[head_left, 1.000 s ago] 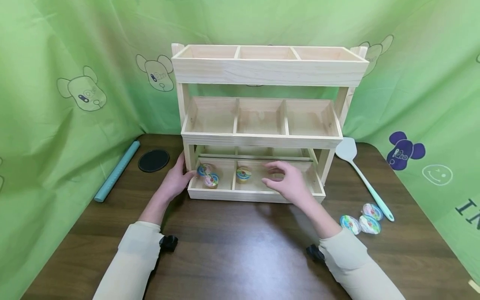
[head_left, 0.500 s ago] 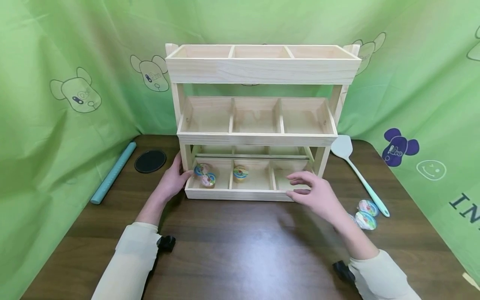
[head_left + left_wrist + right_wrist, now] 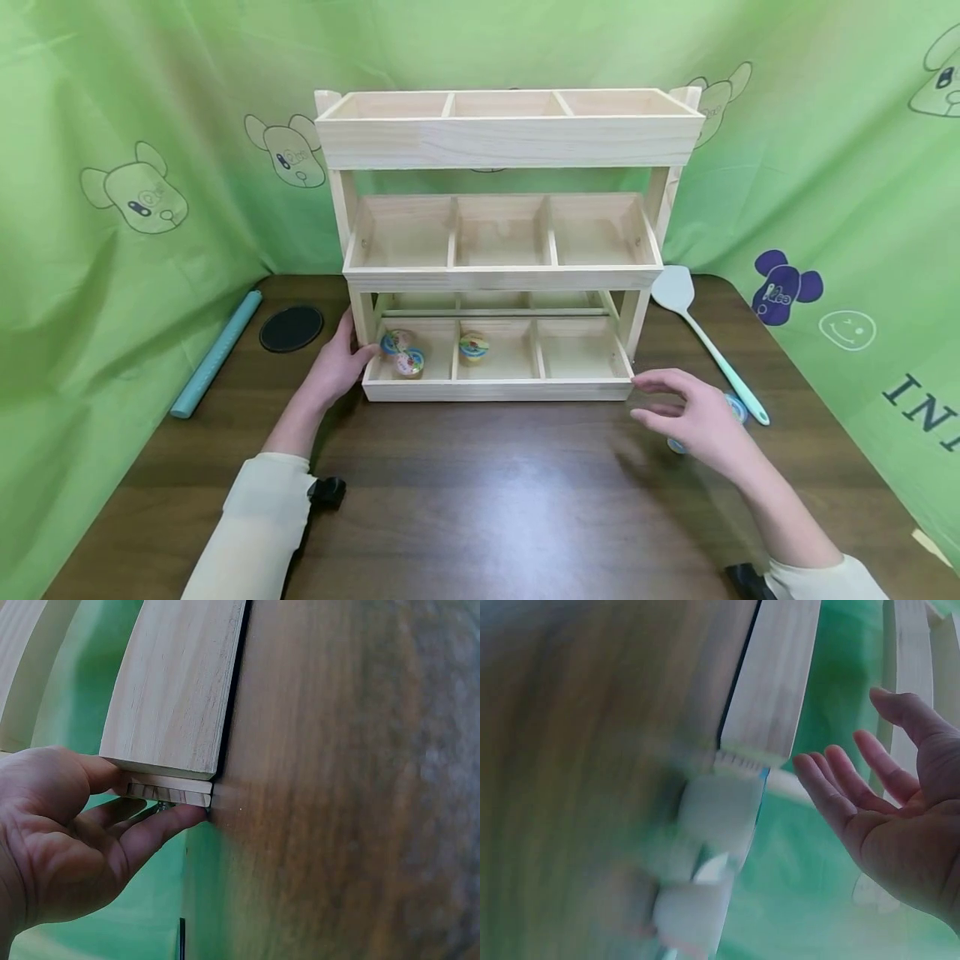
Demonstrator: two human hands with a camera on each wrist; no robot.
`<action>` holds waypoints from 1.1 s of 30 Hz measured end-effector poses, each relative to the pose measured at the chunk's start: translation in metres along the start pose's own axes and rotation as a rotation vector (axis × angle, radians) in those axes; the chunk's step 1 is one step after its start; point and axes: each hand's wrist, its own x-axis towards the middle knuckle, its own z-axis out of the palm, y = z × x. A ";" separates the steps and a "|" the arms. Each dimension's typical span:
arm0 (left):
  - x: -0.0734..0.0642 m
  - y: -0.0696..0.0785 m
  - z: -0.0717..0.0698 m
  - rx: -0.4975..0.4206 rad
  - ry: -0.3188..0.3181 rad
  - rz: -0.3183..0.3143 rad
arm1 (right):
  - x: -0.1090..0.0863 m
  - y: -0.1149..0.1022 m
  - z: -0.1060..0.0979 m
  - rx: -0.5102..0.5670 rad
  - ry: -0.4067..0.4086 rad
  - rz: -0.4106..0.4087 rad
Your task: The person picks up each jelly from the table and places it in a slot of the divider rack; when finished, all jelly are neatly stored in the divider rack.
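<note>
A three-tier wooden rack (image 3: 487, 279) stands on the table, each tier split into three compartments. My left hand (image 3: 337, 367) holds its lower left corner, with the thumb at the tray's end and the fingers along the side (image 3: 169, 791). Two small jelly cups (image 3: 409, 361) sit in the bottom tier's left compartment. Another jelly cup (image 3: 473, 347) is in the middle one. To the right of the rack, my right hand (image 3: 697, 417) hangs with parted fingers and holds nothing. It partly covers jelly cups (image 3: 737, 407) on the table, blurred in the right wrist view (image 3: 720, 814).
A pale spatula (image 3: 708, 342) lies right of the rack, its handle end near the covered cups. On the left are a black round disc (image 3: 291, 328) and a blue rod (image 3: 217, 354). Green printed cloth (image 3: 150, 275) hangs behind and at both sides.
My right hand has moved from above the bottom tier rightward, out over the loose jelly cups. My left hand stays at the rack's corner. The head view has shifted slightly right.
</note>
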 end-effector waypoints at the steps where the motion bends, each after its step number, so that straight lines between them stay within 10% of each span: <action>1: 0.000 0.000 0.000 -0.002 -0.001 0.001 | -0.003 0.001 -0.003 -0.022 0.004 0.001; 13: -0.001 -0.001 0.000 0.024 0.015 0.006 | -0.025 0.015 -0.022 -0.321 0.006 -0.004; 33: -0.001 0.000 0.000 0.028 0.013 0.013 | -0.031 0.015 -0.026 -0.417 -0.085 0.144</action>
